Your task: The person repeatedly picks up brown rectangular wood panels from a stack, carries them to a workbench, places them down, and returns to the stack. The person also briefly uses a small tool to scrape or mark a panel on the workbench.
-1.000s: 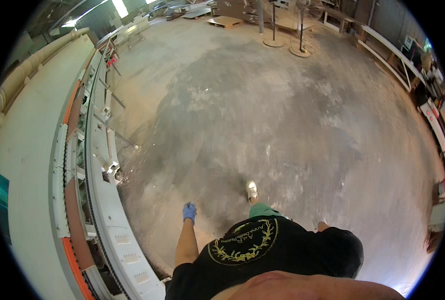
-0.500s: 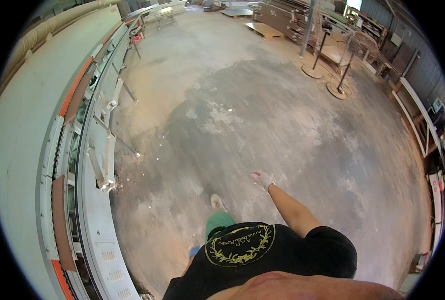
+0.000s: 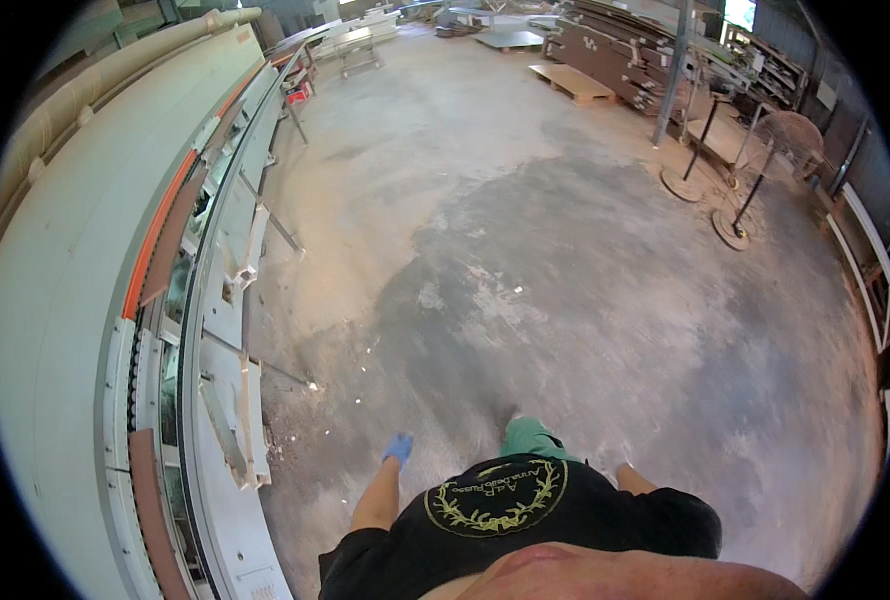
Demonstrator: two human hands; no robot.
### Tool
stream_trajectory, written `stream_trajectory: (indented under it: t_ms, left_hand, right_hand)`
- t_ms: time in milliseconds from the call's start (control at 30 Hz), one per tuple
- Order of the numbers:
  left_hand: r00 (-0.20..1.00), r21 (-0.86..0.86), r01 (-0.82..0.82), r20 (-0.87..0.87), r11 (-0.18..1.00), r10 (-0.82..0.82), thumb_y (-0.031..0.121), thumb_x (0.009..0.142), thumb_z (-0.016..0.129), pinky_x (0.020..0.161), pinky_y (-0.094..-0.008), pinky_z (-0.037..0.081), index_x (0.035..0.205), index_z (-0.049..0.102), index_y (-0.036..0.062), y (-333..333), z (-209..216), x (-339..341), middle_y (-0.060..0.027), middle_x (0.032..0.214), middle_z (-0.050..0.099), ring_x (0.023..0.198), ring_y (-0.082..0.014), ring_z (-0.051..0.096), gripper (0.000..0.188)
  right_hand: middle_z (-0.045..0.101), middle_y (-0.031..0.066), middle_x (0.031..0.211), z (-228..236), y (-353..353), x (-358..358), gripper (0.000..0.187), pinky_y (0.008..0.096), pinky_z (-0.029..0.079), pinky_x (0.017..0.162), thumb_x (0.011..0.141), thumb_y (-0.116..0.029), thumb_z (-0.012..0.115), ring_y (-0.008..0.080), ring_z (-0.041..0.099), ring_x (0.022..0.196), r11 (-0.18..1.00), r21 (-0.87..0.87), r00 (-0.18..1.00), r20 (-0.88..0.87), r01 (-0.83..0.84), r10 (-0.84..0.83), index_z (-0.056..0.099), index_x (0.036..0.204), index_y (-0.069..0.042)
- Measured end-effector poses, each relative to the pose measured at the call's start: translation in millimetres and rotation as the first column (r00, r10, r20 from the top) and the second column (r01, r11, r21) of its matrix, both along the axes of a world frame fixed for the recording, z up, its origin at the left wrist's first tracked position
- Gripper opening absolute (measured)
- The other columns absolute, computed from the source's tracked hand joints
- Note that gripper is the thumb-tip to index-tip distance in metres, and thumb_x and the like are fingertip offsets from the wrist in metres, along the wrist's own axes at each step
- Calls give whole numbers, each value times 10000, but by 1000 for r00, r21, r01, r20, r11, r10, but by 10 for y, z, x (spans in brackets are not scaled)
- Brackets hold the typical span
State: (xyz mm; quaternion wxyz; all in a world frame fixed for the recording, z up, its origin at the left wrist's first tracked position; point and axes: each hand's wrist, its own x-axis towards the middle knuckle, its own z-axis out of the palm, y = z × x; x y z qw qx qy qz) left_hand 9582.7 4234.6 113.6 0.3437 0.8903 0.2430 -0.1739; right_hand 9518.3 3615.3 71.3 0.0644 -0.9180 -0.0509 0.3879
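My left hand [image 3: 398, 448], in a blue glove, hangs forward over the concrete floor [image 3: 545, 330] to the left of my body. Its fingers look loosely stretched, and nothing shows in them. On the other side, my right hand [image 3: 622, 470] is mostly out of sight beyond the forearm by my black shirt, so its fingers cannot be made out. Neither hand touches anything that I can see. A leg in green trousers [image 3: 533, 438] shows below my shirt.
A long pale machine [image 3: 65, 330] with a rail and orange strips runs along the left, its supports [image 3: 235, 420] jutting out. At the far right stand round-based metal stands [image 3: 730, 230], a post [image 3: 673, 80], stacked boards [image 3: 605, 55] and a pallet [image 3: 573, 82]. White scraps dot the floor.
My left arm has swung forward into view, while the right has swung back toward my body. The view has shifted, with the machine and stands now further right and lower.
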Motion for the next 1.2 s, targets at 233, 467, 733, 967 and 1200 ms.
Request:
stream_trajectory:
  t_ms: [233,467,733,967,1200]
  left_hand:
    - [938,-372,-245,143,895,316,304,857,526,458,-301,429,912,551,75,-225,-127,2465,-38,642,537,519,-159,513,237]
    - [998,-359,32,-46,933,-52,351,857,496,585,-359,470,1021,566,56,-54,106,3496,-90,819,612,676,-221,559,345]
    - [930,-126,-183,-343,975,131,325,856,490,559,-342,470,973,587,79,753,-308,4090,-80,802,616,656,-201,562,288]
    - [958,-59,-33,-287,998,15,285,850,502,523,-340,469,918,589,95,2163,-231,6144,-77,755,601,607,-195,561,220]
    - [933,-340,-352,-51,872,356,243,861,485,509,-308,452,841,540,138,3386,72,9644,-10,698,549,590,-139,525,120]
  right_hand:
    - [583,139,1068,40,-174,1586,402,366,408,857,839,-372,519,275,501,1059,958,-49,928,-239,283,-286,525,1105,-71]
    - [600,152,1057,-173,994,5394,409,386,409,826,847,-372,503,290,522,992,781,452,879,-17,432,-477,560,1092,-50]
    - [634,78,851,1287,3499,8798,276,322,471,623,830,-195,545,178,581,718,565,738,852,-25,368,-522,594,1053,-40]
    - [621,133,999,1579,4168,9798,329,365,464,758,802,-167,562,288,587,897,729,478,871,-284,490,-400,571,1100,-29]
    - [606,149,1044,689,3561,10855,280,400,497,772,788,-139,549,279,603,914,758,246,797,-218,603,-563,603,1046,-45]
